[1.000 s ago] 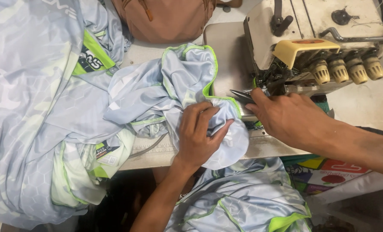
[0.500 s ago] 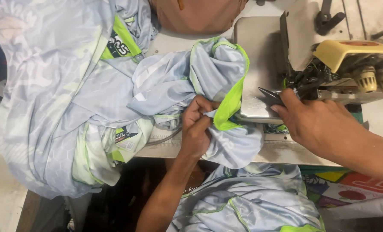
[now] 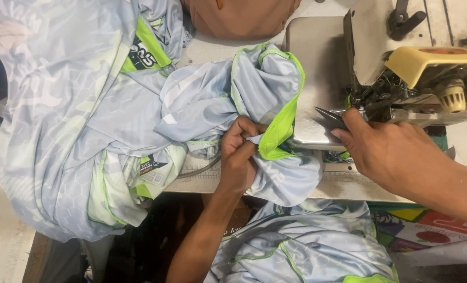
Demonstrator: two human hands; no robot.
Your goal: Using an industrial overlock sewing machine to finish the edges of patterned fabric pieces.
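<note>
The left hand (image 3: 240, 152) pinches the grey jersey's (image 3: 202, 105) lime-green hem (image 3: 280, 128) in closed fingers, while the right hand (image 3: 385, 149) grips small scissors (image 3: 327, 116) beside the sewing machine (image 3: 401, 68)

pale blue garment (image 3: 202, 105) – neon-green trim (image 3: 283, 126) – bunched on table.

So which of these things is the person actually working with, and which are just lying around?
In use:
- left hand pinching the light grey garment with the lime green trim
- right hand holding small snips at the sewing machine

Lying about:
- heap of similar garments on the left
- more garments below the table edge
- brown rounded thing at the top
</note>
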